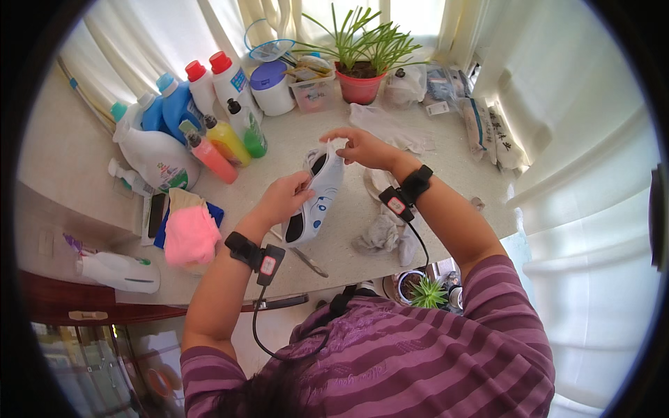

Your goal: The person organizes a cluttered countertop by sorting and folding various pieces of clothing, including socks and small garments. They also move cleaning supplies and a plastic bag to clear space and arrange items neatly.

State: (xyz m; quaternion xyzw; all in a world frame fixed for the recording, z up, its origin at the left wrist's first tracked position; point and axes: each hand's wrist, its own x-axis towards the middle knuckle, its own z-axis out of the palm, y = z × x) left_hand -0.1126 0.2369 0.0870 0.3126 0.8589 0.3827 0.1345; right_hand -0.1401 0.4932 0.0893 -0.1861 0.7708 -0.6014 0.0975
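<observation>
In front of me a white fabric piece [326, 196] with a blue cartoon print and dark patches is held slantwise over the table. My left hand [285, 196] grips its left edge between thumb and fingers. At the upper end my right hand [360, 147] pinches the edge, its index finger stretched out to the left. Beneath my right wrist lie crumpled grey and white cloths that look like socks [384, 233]. A thin white cloth [387, 128] is spread flat farther back. Below the held piece rests a narrow metal tool [311, 263], its upper part hidden.
Detergent bottles [157, 149] and pump bottles [227, 141] crowd the left side of the table [334, 264]. A potted plant [360, 83] stands at the back beside a plastic box [313, 94]. Folded pink cloth [192, 235] lies left; packaged bags [494, 133] lie right.
</observation>
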